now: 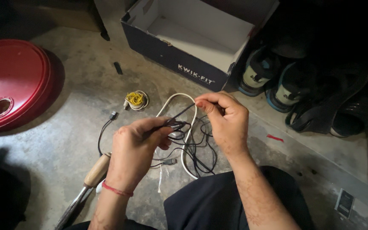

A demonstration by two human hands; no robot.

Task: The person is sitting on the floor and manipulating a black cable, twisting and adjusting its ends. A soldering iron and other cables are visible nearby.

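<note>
Left hand (135, 147), frame centre: grip closed on tangled black cable (179, 124); right hand (224, 121) pinches its strand (wrists raised, palms inward).

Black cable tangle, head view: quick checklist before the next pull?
1. Left hand has a grip on the black cable: ok, fingers closed around it.
2. Right hand pinches the same strand: ok, thumb and forefinger closed at its upper end.
3. Strand between the hands is taut and straight: ok.
4. White cable is free of the black one: not ok, black loops cross it.
5. Black cable's plug end lies loose on the floor: ok.
6. Knots hidden behind the left hand: cannot tell.
</note>
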